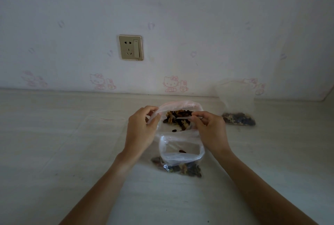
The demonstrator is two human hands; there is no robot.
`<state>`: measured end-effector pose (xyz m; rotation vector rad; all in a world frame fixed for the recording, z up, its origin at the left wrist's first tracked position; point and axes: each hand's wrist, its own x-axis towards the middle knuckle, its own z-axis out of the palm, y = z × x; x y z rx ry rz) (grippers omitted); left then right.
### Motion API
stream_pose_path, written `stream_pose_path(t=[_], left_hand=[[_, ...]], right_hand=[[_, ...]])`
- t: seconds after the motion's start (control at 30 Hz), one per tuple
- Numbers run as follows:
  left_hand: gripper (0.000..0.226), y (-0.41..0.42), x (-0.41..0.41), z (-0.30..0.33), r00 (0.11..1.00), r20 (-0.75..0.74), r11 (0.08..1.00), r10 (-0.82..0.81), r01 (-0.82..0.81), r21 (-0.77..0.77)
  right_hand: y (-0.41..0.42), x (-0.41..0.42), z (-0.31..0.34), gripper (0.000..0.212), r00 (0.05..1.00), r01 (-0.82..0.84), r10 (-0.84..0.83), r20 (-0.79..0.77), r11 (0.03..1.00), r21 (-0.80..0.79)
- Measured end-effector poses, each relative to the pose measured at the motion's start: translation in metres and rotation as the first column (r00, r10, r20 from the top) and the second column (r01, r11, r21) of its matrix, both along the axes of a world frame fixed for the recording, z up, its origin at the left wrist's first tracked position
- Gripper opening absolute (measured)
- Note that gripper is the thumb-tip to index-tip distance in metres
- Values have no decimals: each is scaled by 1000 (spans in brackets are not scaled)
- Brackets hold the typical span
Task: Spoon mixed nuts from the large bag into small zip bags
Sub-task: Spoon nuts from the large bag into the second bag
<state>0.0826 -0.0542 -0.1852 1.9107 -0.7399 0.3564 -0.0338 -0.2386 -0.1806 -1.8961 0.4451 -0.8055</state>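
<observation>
A clear zip bag (180, 104) with a pink-tinted rim is held open above the table, with dark and tan mixed nuts (178, 118) visible inside. My left hand (142, 128) pinches the bag's left rim. On the other side my right hand (209, 128) pinches the right rim. Just below and nearer to me a second clear bag (181, 154) stands open on the table, with nuts (182, 167) in its bottom. No spoon is visible.
A third clear bag (236, 96) with nuts (238, 119) at its bottom stands at the back right near the wall. A flat empty clear bag (101, 128) lies left of my hands on the pale table (54, 152). A wall socket (130, 47) sits above.
</observation>
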Motion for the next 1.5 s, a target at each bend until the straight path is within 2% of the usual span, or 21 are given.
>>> stream_pose_path(t=[0.2, 0.4, 0.53, 0.73, 0.9, 1.07, 1.17, 1.27, 1.33, 1.43, 1.5], left_hand=[[15, -1, 0, 0, 999, -53, 1000, -3, 2, -17], [15, -1, -1, 2, 997, -73, 999, 9, -12, -43], [16, -1, -1, 3, 996, -89, 997, 25, -31, -68], [14, 2, -4, 8, 993, -105, 994, 52, -62, -90], [22, 12, -10, 17, 994, -17, 988, 109, -111, -108], [8, 22, -34, 26, 992, 51, 989, 113, -108, -99], [18, 29, -49, 23, 998, -3, 998, 67, -67, 3], [36, 35, -60, 16, 993, -98, 969, 59, -34, 243], [39, 34, -64, 14, 982, -184, 940, 37, 29, 340], [22, 32, -67, 15, 955, -295, 955, -30, 115, 275], [15, 33, -70, 16, 958, -280, 964, -63, 132, 232]], right_hand=[[-2, 4, 1, 20, 1000, -18, 21, -16, 984, 180], [-6, 1, 4, 13, 998, -41, 55, -31, 938, 345], [-7, -5, 10, 19, 997, -53, 69, -23, 909, 413], [-20, -24, 22, 10, 997, -32, 56, -60, 940, 340], [-32, -51, 40, 10, 998, -55, 63, -13, 945, 323], [-40, -78, 52, 10, 995, -94, 83, 46, 943, 321], [-41, -90, 50, 10, 990, -136, 118, 76, 937, 322], [-37, -97, 43, 10, 986, -166, 153, 66, 937, 306], [-32, -100, 37, 10, 986, -167, 164, 35, 945, 282], [-21, -104, 35, 11, 984, -179, 180, 10, 966, 189], [-14, -108, 37, 12, 980, -201, 201, -5, 979, 32]])
